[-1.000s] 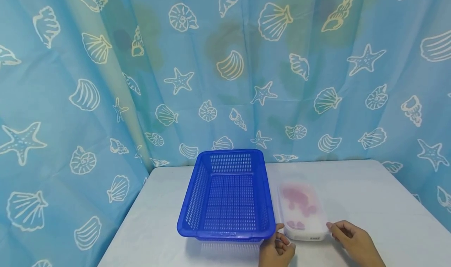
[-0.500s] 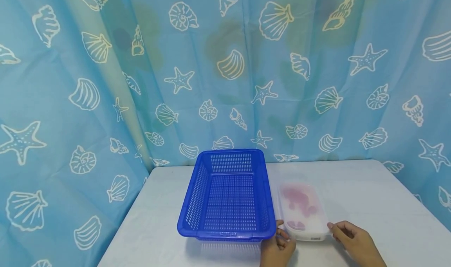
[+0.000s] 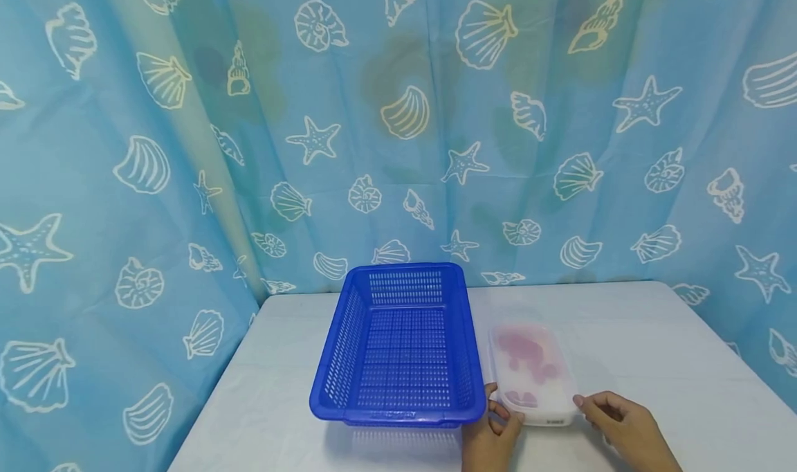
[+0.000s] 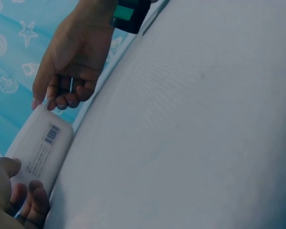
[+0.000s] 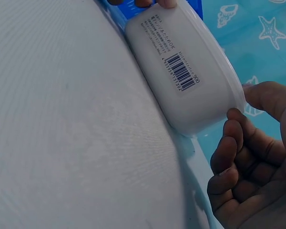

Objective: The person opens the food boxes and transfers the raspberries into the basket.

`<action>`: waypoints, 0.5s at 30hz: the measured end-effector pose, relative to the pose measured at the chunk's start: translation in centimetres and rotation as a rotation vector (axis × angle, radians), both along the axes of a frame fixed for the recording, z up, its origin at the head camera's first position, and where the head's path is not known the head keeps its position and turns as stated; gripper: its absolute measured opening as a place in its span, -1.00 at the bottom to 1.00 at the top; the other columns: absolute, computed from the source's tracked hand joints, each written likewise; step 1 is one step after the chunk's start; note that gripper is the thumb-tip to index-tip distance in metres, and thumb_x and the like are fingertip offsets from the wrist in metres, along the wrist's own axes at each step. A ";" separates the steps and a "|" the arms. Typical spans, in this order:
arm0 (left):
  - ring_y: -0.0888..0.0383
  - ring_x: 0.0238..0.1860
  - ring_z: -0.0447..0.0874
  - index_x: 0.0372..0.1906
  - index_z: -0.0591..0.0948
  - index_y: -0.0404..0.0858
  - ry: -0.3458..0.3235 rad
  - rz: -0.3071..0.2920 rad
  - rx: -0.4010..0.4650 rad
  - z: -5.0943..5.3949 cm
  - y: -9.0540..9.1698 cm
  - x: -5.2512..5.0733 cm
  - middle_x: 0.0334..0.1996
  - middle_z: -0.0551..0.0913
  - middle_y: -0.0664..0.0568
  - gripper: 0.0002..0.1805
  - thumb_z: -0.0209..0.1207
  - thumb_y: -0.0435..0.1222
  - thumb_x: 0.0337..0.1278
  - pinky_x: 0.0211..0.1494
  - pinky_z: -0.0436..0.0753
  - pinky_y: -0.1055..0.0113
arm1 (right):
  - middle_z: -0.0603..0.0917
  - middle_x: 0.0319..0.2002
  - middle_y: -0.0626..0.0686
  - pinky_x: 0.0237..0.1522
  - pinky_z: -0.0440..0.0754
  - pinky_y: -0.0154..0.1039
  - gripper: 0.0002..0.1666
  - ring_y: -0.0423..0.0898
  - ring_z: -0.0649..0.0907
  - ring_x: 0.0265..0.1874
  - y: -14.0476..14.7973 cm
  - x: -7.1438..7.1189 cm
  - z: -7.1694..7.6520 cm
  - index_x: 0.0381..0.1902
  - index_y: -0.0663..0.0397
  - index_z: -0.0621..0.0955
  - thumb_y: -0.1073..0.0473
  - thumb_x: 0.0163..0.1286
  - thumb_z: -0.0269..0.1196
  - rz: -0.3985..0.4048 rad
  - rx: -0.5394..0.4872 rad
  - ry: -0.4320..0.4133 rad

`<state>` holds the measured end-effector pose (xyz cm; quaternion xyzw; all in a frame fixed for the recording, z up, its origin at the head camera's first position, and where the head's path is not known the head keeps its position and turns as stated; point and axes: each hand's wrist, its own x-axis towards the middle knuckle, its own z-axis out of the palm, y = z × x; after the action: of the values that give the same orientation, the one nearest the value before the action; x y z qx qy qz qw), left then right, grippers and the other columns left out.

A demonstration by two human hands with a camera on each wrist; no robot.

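Observation:
A white plastic food container [image 3: 548, 416] with a barcode label on its front wall sits on the table. Its translucent lid [image 3: 560, 389] lies on top, with pink shapes showing through or printed on it; I cannot tell which. My left hand [image 3: 490, 434] grips the front left corner, index finger along the side and thumb at the front edge. At the front right corner, my right hand [image 3: 625, 427] pinches the lid's rim between thumb and index finger. The right wrist view shows that pinch at the container's end [image 5: 200, 109], with the other fingers curled below.
Just left of the container stands a blue perforated plastic basket [image 3: 405, 416] with nothing visible inside. A white cloth covers the table [image 3: 249, 403]. Behind and to the left hangs a blue curtain [image 3: 349, 216] with shell and starfish prints.
My left hand has shifted slightly at the container's front left corner, its thumb now closer to the front edge. The container, basket and right hand keep nearly the same places.

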<state>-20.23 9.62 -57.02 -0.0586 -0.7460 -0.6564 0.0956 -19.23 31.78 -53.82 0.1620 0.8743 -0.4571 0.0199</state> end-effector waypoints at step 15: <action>0.48 -0.55 0.38 0.14 0.53 -0.26 0.092 0.016 -0.036 -0.1 0.1 0.4 -0.41 0.50 0.30 -0.51 0.39 -0.27 0.11 -0.50 0.49 0.47 | 0.70 -0.31 0.02 -0.26 0.58 -0.25 -0.35 -0.12 0.56 -0.34 0.7 0.8 0.6 -0.03 0.27 0.70 -0.26 0.35 0.28 -0.038 -0.344 -0.014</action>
<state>-19.85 9.71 -57.08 -0.0846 -0.7531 -0.6385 0.1341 -18.40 32.51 -53.25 0.1761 0.7798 -0.5990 0.0449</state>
